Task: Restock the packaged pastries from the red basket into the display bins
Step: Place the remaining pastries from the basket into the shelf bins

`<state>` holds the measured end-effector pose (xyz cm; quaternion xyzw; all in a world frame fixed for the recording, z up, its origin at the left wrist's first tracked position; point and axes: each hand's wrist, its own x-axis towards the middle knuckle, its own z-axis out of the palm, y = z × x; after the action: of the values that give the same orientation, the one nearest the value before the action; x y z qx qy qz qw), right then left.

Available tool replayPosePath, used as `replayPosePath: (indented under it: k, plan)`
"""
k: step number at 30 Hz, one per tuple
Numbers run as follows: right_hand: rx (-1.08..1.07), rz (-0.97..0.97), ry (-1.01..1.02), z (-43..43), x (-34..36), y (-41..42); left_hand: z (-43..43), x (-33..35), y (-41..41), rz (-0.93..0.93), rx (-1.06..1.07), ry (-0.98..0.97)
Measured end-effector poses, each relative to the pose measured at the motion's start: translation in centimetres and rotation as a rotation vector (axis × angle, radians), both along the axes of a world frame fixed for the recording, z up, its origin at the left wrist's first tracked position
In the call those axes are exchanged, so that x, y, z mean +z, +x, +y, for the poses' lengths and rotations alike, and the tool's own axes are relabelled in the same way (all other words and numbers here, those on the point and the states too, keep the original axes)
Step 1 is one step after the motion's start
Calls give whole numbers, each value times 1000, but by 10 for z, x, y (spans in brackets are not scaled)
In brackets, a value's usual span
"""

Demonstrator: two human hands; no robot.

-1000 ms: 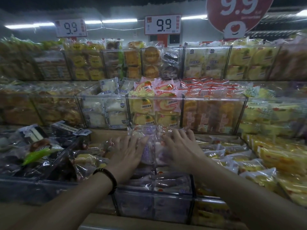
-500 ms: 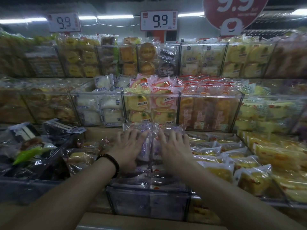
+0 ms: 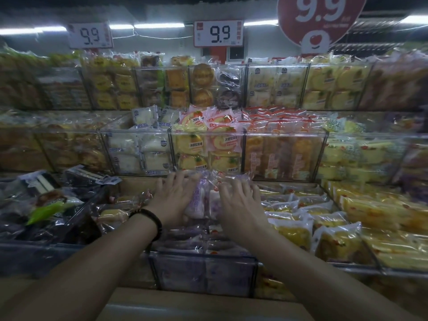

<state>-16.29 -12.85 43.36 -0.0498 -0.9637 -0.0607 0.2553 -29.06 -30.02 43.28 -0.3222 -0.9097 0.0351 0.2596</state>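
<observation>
Past the front wall of the display bin (image 3: 203, 272), our left hand (image 3: 174, 198) and right hand (image 3: 238, 205) press flat, fingers straight, on the purple pastry packets (image 3: 205, 200) lying between them, long axes running toward the bin's back edge.

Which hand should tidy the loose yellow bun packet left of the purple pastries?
Likely left hand: it lies nearest the clear-wrapped yellow bun packet; the right hand sits beyond the purple-and-white pastry packets.

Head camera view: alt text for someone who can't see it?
A person's left hand and right hand rest flat on clear-wrapped purple-and-white pastry packs in a clear plastic bin. Stocked bins rise behind, under white 9.9 price signs.
</observation>
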Motion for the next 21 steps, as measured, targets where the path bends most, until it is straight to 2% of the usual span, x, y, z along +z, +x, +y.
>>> replayPosePath:
  k: [6,10,14,21]
  plan:
    - [33,-34,75,-7,-15,26,-7,15,26,68,29,-49]
    - [3,-109,41,-16,-28,28,3,-2,45,-58,33,43]
    - [-19,-118,6,-20,-29,28,5,-15,43,-355,-115,255]
    - [11,-69,-31,-17,-30,15,9,-23,35,-482,-98,143]
